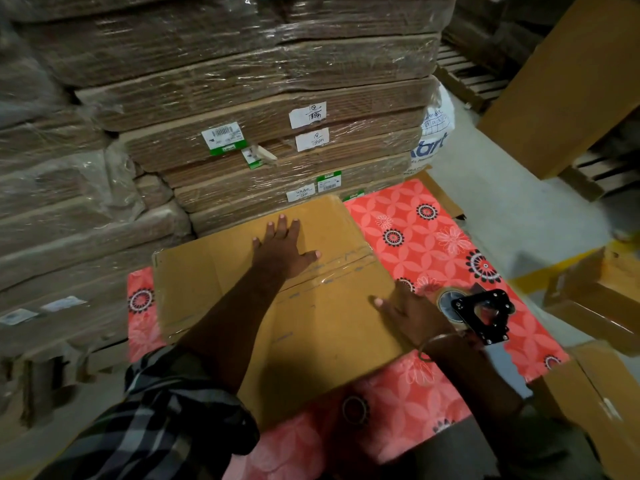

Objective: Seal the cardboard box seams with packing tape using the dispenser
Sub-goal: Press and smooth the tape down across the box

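The left hand (282,249) lay flat and spread wide, palm down, on the top of a brown cardboard box (277,299), holding nothing, its fingers pointing away from the person and its thumb reaching toward a strip of clear packing tape (332,271) that ran across the box's top along the seam. The right hand (410,311) rested at the box's right edge, fingers loosely extended over the cardboard with one fingertip touching the surface; it gripped nothing, and a thin bangle (433,346) circled its wrist. Just beside that hand, to the right, a black tape dispenser (481,315) with a roll of tape lay on a red floral mat (433,237), off the box; whether the hand touched it could not be told. The box sat flattened or low on this mat, which showed on its left, right and near sides. The left arm wore a rolled dark plaid sleeve (166,410). Beyond the box rose a tall stack of flat cardboard sheets (242,98) wrapped in clear plastic film and carrying small white and green labels (223,136), some with handwritten numbers. More brown boxes (588,299) stood at the right, on a pale floor (519,209), and a white printed bag (434,133) was wedged beside the stack.
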Available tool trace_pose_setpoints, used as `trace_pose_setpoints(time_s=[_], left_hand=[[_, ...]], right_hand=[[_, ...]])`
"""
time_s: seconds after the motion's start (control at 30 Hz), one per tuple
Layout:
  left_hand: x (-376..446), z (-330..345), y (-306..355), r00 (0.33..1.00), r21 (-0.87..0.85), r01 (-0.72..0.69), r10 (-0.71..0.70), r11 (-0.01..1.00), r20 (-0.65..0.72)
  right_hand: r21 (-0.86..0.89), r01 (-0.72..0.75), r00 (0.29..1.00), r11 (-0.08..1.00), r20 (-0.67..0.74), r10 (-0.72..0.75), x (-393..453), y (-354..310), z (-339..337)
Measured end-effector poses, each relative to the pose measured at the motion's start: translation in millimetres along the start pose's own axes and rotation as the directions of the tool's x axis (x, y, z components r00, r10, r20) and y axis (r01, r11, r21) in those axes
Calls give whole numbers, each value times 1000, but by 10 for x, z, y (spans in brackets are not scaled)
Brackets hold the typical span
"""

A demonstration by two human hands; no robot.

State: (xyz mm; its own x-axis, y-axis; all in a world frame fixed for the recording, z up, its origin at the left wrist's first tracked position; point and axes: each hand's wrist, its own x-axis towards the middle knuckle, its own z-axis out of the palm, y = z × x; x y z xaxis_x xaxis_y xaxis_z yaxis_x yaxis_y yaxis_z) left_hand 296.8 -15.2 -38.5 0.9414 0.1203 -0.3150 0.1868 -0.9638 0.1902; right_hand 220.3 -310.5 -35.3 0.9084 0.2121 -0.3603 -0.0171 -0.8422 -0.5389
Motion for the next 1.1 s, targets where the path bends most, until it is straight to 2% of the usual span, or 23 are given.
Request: trace_pose_setpoints(time_s=[0.1, 0.23, 0.33, 0.47, 0.57, 0.67, 0.77, 0.83, 0.93, 1.1], left_hand=[[18, 4, 5, 1000, 13, 5, -5, 1000, -5], [20, 40, -16, 1000, 34, -5, 5, 999, -8], [12, 42, -33, 1000, 44, -17, 17, 999, -10], [-13, 0, -21, 1000, 58, -27, 26, 998, 16], [-10, -3, -25, 1000, 56, -18, 17, 998, 25], [3, 20, -34, 1000, 47, -16, 15, 999, 23], [11, 26, -33, 1000, 49, -21, 20, 999, 17], [20, 35, -32, 1000, 54, -23, 22, 998, 14], [35, 37, -35, 1000, 59, -22, 21, 998, 19], [23, 28, -25, 1000, 59, -22, 21, 998, 21]], right_hand=[[236, -83, 996, 968, 40, 75, -364, 185, 27], [355, -94, 995, 930, -5, 102, -702, 321, 99], [292, -139, 988, 946, -24, 153, -791, 343, 148], [245, -122, 992, 962, 7, 125, -857, 326, 144], [249, -101, 990, 963, -72, 122, -934, 320, 213], [288, -35, 975, 957, -202, 97, -1062, 289, 342], [318, 14, 972, 948, -228, 62, -1129, 212, 413], [382, 2, 967, 924, -237, 96, -1105, 190, 406], [480, -70, 970, 874, -172, 172, -1034, 209, 401], [581, -71, 978, 811, -119, 171, -980, 318, 374]])
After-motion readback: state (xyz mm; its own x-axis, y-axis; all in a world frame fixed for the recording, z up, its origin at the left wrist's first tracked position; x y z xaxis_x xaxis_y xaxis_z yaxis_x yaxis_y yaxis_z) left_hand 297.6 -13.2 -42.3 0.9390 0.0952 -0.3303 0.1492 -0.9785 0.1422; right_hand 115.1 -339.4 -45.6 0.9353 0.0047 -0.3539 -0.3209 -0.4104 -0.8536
